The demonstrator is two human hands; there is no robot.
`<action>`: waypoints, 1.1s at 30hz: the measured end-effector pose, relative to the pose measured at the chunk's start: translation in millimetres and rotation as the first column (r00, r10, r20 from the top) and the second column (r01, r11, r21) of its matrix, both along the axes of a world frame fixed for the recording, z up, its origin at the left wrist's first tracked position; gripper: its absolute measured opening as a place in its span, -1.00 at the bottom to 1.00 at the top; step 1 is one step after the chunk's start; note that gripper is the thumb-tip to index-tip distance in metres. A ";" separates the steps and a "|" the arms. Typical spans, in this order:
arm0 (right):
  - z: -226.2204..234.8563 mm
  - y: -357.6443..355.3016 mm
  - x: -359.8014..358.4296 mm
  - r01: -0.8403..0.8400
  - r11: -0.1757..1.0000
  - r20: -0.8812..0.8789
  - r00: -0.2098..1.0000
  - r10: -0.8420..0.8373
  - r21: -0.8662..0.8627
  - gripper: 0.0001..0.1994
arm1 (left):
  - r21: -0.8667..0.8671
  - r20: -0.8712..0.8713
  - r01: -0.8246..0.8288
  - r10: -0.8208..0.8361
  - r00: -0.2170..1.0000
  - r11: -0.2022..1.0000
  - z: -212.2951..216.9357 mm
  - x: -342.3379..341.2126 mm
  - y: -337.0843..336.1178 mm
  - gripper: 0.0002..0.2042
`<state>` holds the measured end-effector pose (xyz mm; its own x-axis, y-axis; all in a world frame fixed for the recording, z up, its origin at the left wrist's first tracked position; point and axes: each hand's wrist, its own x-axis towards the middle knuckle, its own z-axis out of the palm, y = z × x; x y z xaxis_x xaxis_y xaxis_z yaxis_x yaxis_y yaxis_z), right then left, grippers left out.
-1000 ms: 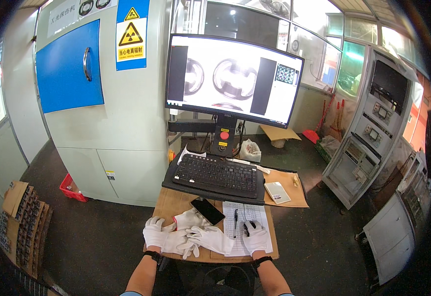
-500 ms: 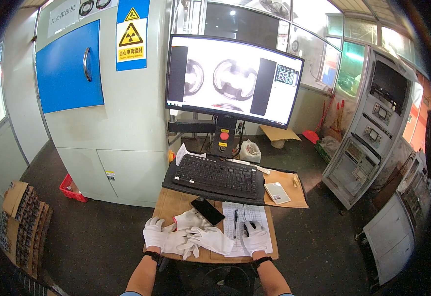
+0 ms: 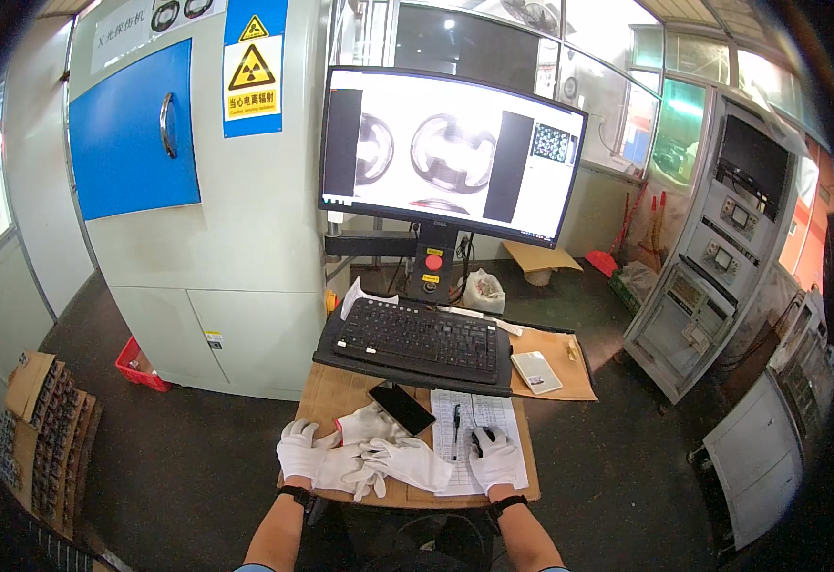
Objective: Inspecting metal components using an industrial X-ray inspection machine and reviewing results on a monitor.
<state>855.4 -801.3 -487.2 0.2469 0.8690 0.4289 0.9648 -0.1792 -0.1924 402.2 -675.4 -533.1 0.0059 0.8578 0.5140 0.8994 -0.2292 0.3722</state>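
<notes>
The person stands at a small wooden bench (image 3: 336, 391) and wears white gloves on both hands. The left hand (image 3: 299, 456) lies at the near left corner of the bench, its fingers half bent, and it touches a loose pile of spare white gloves (image 3: 379, 456) that is spread along the near edge; if the fingers really pinch a glove, I cannot tell from this view. The right hand (image 3: 495, 458) lies on a printed paper form (image 3: 469, 419) at the near right part of the bench, and it is cupped over a small dark mouse (image 3: 478, 441), so the grip of this hand is closed loosely around it. A black pen (image 3: 456, 425) lies on the same form, just beside the right hand, on its left side. A black phone (image 3: 401, 408) lies flat and turned at an angle in the middle of the bench, between the gloves and the keyboard. The black keyboard (image 3: 417, 336) rests on a dark tray at the far edge of the bench. To the right of it, on a brown cardboard sheet (image 3: 558, 355), lies a small grey notebook (image 3: 536, 372). Behind the keyboard a large monitor (image 3: 445, 153) stands on its foot and shows grey round shapes. On the left stands a grey cabinet with a blue door (image 3: 131, 129).
</notes>
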 end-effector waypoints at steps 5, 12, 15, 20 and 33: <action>-10.6 5.3 6.4 -0.026 1.000 -0.007 1.000 0.026 0.016 -0.48 | 0.034 0.009 -0.007 0.007 1.000 0.999 -6.8 -2.7 3.6 -0.71; 9.2 -1.4 -6.4 0.009 1.000 -0.008 1.000 -0.010 -0.029 -0.49 | 0.036 0.020 -0.010 0.010 1.000 0.999 -9.5 -3.8 3.2 -0.69; 10.9 -2.3 -5.7 0.000 1.000 0.001 1.000 0.000 0.007 -0.52 | 0.028 0.016 -0.012 0.012 1.000 1.000 -6.4 -1.2 2.3 -0.66; 1.4 1.1 1.3 -0.029 0.998 -0.007 1.000 0.030 0.054 -0.56 | 0.011 0.008 -0.012 0.012 1.000 1.000 -6.1 0.1 3.5 -0.61; 6.6 -0.7 -3.6 -0.008 0.999 0.007 1.000 0.007 0.038 -0.55 | -0.001 0.016 -0.001 0.001 1.000 1.000 -10.4 -3.7 4.1 -0.63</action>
